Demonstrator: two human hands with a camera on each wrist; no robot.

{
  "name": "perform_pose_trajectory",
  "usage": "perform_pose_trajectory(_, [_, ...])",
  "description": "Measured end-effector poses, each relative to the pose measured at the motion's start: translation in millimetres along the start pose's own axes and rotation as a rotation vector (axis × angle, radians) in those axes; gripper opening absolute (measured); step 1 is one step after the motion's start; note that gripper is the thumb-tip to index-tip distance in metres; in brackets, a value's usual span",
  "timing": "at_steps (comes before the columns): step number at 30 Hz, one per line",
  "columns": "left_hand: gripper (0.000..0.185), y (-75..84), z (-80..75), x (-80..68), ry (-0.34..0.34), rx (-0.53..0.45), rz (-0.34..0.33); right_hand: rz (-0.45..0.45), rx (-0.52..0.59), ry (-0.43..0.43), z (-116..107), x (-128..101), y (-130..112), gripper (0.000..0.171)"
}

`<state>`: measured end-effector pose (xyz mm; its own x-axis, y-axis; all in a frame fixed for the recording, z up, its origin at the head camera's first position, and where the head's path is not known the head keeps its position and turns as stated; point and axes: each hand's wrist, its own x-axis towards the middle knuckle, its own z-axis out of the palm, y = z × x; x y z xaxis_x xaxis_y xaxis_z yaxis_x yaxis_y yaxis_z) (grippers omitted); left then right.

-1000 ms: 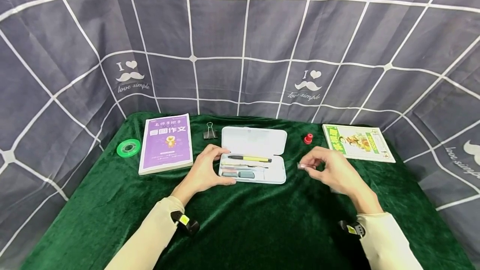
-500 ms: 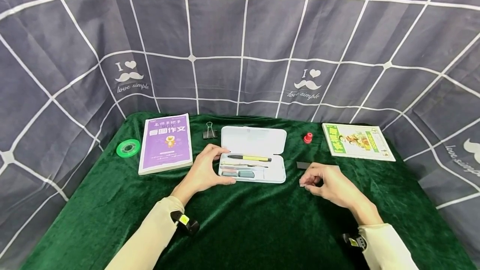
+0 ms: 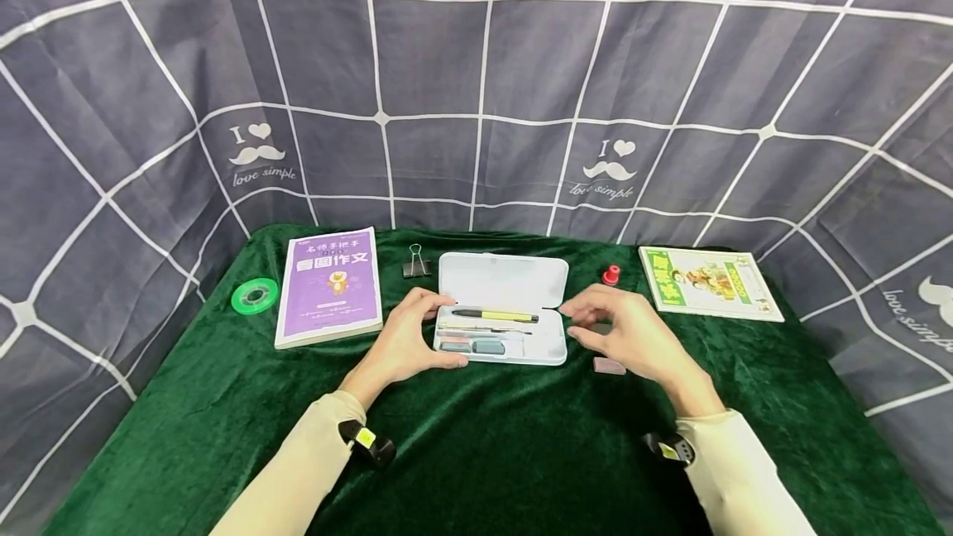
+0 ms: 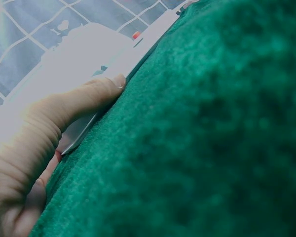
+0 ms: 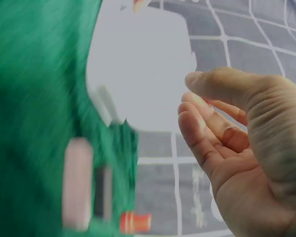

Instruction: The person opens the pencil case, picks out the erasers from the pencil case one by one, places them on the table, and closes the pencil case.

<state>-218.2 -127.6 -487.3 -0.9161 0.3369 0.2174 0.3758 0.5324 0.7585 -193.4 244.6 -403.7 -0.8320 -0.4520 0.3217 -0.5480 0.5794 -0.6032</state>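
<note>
An open white pencil case (image 3: 514, 281) lies mid-table with a yellow pen (image 3: 495, 315) and small erasers inside. My left hand (image 3: 438, 332) grips the case's left end, with the thumb (image 4: 96, 94) on the front edge and the fingers over the back. My right hand (image 3: 577, 323) hovers open and empty just off the case's right end, fingers relaxed (image 5: 207, 123). A pink eraser (image 3: 609, 366) lies on the green cloth below that hand; it shows in the right wrist view as a blurred pink eraser (image 5: 78, 182).
A purple book (image 3: 331, 284) and a green tape roll (image 3: 255, 295) sit at the left, with a black binder clip (image 3: 418, 263) behind the case. A small red stamp (image 3: 611, 275) and a green-edged booklet (image 3: 707, 282) lie at the right. Grey grid curtain surrounds the table.
My right hand lowered the pink eraser to the cloth, let it go, and moved left and up to the case's right end. The left hand stayed on the case.
</note>
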Motion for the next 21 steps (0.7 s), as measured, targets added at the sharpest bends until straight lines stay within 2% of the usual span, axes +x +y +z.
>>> perform_pose_trajectory(4, [0.091, -0.1, -0.2, -0.4, 0.0, 0.0, 0.004, -0.039, 0.059, -0.002, 17, 24, -17, 0.028])
perform_pose_trajectory(10, [0.091, -0.9, 0.2, 0.8, 0.003, -0.007, 0.025, -0.092, 0.09, -0.071, 47, 48, -32, 0.027])
perform_pose_trajectory(16, [0.09, -2.6, 1.1, 2.3, 0.004, -0.003, 0.047, -0.113, 0.086, -0.137, 72, 52, -31, 0.025])
perform_pose_trajectory(21, [0.09, -2.9, 0.6, 0.9, -0.001, -0.001, 0.033, -0.104, 0.022, -0.245, 86, 50, -28, 0.028])
